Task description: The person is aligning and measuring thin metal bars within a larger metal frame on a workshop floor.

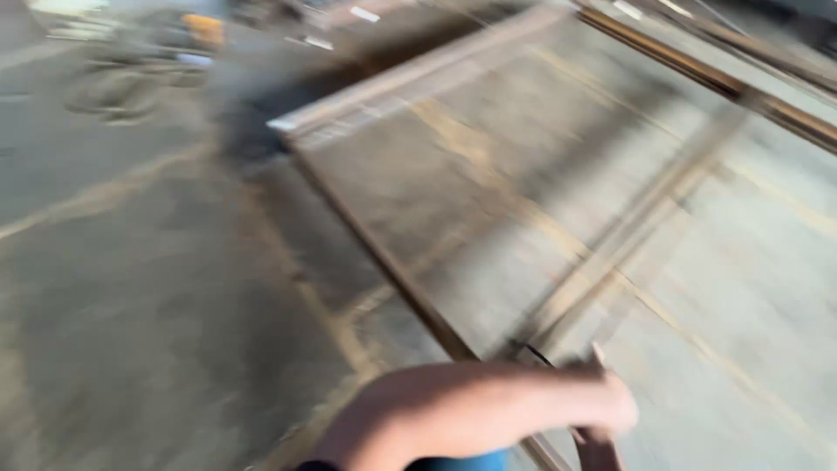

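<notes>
Fingers [602,440] of my one visible hand [610,410] are curled downward at the bottom edge of the view, and motion blur prevents me from telling whether they are closed on anything or merely bent. Which hand this is I cannot tell; the forearm [462,410] enters from the lower left and crosses toward the right. A thin dark strand [540,355] shows just above the wrist, and a thin pale tip [598,353] juts up at the knuckles; neither can be identified. The hand sits at the near edge of a large flat panel [523,174], grey-brown, with pale diagonal lines across its face. The panel fills the right and centre of the view. Its near corner [283,125] lies at upper centre. To the left is floor [131,305] marked with faint lines. Blurred clutter [148,52] lies at the upper left.
</notes>
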